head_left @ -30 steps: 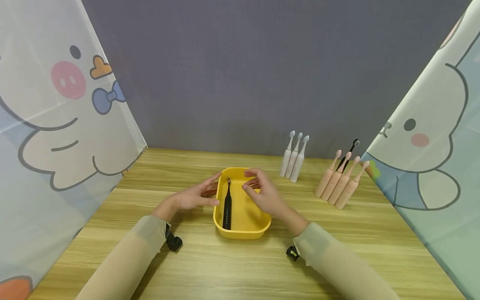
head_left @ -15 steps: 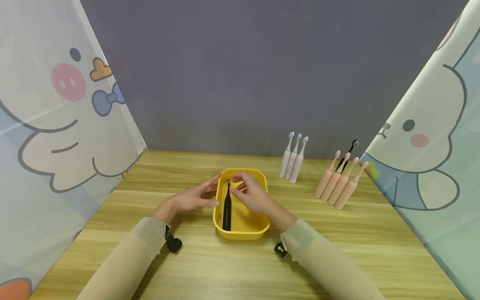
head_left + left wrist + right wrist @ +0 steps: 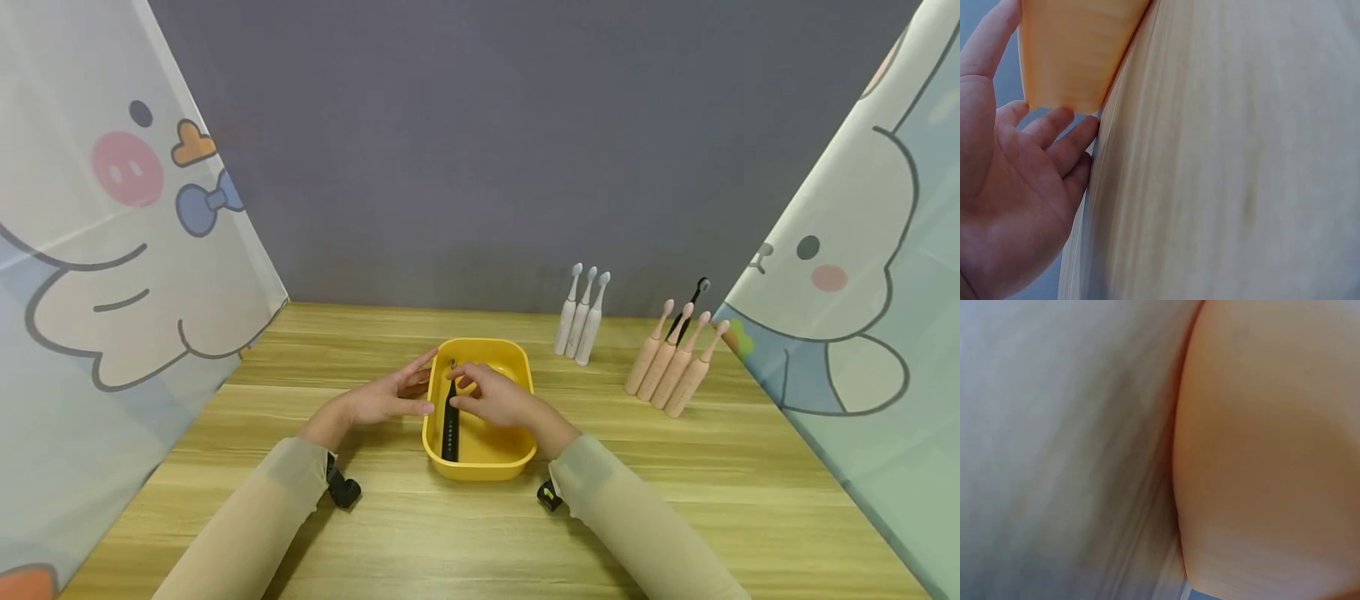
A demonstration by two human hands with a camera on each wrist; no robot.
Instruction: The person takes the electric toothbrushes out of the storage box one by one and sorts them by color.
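Note:
A black electric toothbrush (image 3: pixel 450 429) lies lengthwise along the left side inside a yellow bin (image 3: pixel 480 472). My left hand (image 3: pixel 381 400) rests at the bin's left wall, fingers extended; in the left wrist view its fingertips meet the orange-looking bin wall (image 3: pixel 1079 50). Over the bin's interior, my right hand (image 3: pixel 501 402) reaches in from the right. Its thumb and index finger are apart, close over the toothbrush's neck and overlapping it. The right wrist view shows the bin's outer wall (image 3: pixel 1260 456), with the right hand out of sight.
Three white electric toothbrushes (image 3: pixel 577 329) stand in a row behind and right of the bin. Several pink ones (image 3: pixel 673 371) stand farther right, with another black toothbrush (image 3: pixel 701 290) behind them. A grey panel (image 3: pixel 487 150) closes off the back of the wooden table (image 3: pixel 450 542).
My right hand has moved left and slightly down across the bin to the black toothbrush. The left hand has stayed at the bin's side. The whole head view has shifted slightly.

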